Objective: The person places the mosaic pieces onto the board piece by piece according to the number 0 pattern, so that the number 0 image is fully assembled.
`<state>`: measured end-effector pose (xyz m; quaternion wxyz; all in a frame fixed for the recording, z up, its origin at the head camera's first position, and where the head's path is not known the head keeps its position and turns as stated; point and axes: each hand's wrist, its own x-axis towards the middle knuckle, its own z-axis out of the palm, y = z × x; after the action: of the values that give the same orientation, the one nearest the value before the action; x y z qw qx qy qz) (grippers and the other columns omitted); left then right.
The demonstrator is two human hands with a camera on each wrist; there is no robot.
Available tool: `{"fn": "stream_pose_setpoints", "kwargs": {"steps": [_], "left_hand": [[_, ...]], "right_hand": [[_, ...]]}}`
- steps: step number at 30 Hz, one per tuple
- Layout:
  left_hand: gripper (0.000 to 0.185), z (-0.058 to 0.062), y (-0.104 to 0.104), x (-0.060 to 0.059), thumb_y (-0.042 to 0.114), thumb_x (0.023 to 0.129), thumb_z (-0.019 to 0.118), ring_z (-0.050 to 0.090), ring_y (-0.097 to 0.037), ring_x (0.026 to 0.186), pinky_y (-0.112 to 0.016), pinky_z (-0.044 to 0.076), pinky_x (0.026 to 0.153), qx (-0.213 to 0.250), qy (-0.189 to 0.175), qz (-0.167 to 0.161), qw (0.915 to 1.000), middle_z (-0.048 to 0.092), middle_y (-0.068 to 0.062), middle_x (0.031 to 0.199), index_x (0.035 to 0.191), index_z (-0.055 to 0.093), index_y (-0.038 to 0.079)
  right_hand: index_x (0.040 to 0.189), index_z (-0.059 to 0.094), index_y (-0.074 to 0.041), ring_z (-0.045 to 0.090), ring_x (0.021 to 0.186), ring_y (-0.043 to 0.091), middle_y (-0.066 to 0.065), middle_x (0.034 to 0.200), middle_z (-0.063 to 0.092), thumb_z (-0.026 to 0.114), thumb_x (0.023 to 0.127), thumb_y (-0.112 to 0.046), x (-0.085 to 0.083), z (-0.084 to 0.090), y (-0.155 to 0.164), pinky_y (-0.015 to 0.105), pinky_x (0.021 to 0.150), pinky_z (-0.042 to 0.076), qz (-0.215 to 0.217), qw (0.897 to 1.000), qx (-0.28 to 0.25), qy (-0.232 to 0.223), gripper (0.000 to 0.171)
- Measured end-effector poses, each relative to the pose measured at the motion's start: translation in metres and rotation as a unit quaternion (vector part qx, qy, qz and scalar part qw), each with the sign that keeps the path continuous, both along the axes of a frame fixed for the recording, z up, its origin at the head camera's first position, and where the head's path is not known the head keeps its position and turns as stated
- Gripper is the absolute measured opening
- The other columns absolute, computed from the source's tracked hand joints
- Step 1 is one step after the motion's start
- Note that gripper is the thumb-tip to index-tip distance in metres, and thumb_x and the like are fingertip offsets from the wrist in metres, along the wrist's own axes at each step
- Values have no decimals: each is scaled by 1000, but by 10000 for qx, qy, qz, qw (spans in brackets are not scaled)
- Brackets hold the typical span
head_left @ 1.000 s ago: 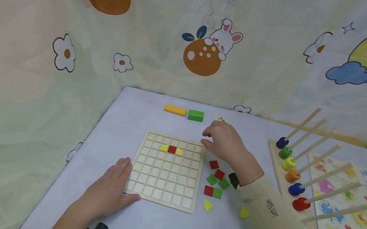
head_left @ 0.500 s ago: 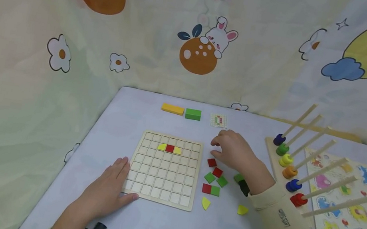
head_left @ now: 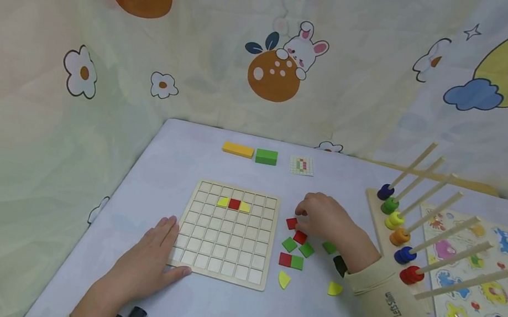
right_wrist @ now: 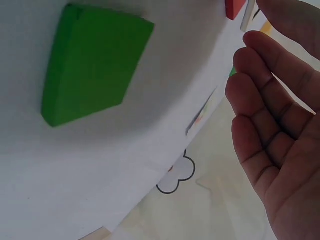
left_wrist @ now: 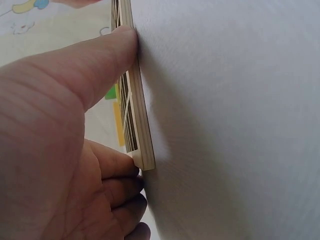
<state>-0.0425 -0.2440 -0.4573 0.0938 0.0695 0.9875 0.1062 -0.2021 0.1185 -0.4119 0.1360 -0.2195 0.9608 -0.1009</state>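
Wood is suggested by the look of the far red tile (head_left: 291, 223), so a light, stiff piece can be expected, not easily harmed, though its smooth faces may slip a little. It would best be taken by two opposite side edges, between thumb and forefinger; little is offered by the flat top.

The tile is placed on the white tabletop (head_left: 208, 313), right of the gridded board (head_left: 222, 243) and just left of the right hand's (head_left: 327, 218) thumb tip — whether it is touched cannot be told. In the right wrist view that hand's fingers are seen loosely bent, with nothing visible between thumb and fingertips. The near red tile (head_left: 300, 237) is found just below the same hand, and a green tile (head_left: 306, 250) nearer the person.

The board is thin and rigid, probably light enough to be slid by a nudge, so its rim is best steadied. Its near left corner is straddled by the left hand (head_left: 143, 260): fingers are extended beside the left edge, the thumb is rested on the near edge — nothing is clamped. A red square (head_left: 234, 204) is set near the board's far edge, well apart from the left hand.
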Motion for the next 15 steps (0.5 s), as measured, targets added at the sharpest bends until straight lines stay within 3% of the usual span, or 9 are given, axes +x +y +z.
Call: {"fn": "stream_pose_setpoints", "kwargs": {"steps": [15], "left_hand": [[109,2,0,0,60,91,73,16,-40,163,-58,25,130,9,-80,24,10000,19,-22,174,163,24,-5]], "right_hand": [[101,83,-10,58,88,19,2,96,71,86,86,-19,-3,-8,-6,36,84,58,289,9993,218,106,18]]}}
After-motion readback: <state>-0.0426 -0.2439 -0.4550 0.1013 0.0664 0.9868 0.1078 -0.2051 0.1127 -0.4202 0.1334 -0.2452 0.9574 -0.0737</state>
